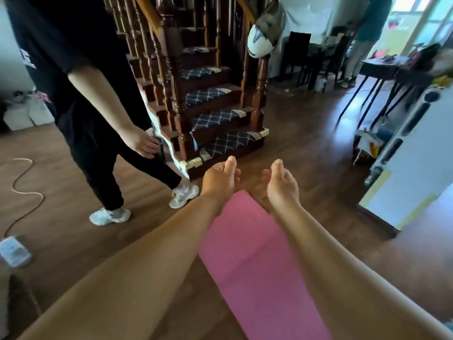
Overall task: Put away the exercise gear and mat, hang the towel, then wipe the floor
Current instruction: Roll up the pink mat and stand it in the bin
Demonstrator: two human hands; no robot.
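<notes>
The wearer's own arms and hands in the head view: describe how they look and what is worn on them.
Both arms are bare from the frame's lower edge to the fingertips, with no sleeve in view. The left hand and right hand wear no gloves. No watch, bracelet or ring is visible on either, and no markings show.

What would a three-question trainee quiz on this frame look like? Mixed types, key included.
1. True or false: the pink mat lies unrolled on the wood floor.
2. Which holds something? A) left hand B) right hand C) neither
3. Fill in: the bystander's white shoes stand between the mat and the ____ on the floor at far left.

Key:
1. True.
2. C. Both hands are raised beyond the mat's far end with loosely curled fingers and hold nothing.
3. Cord.
</notes>
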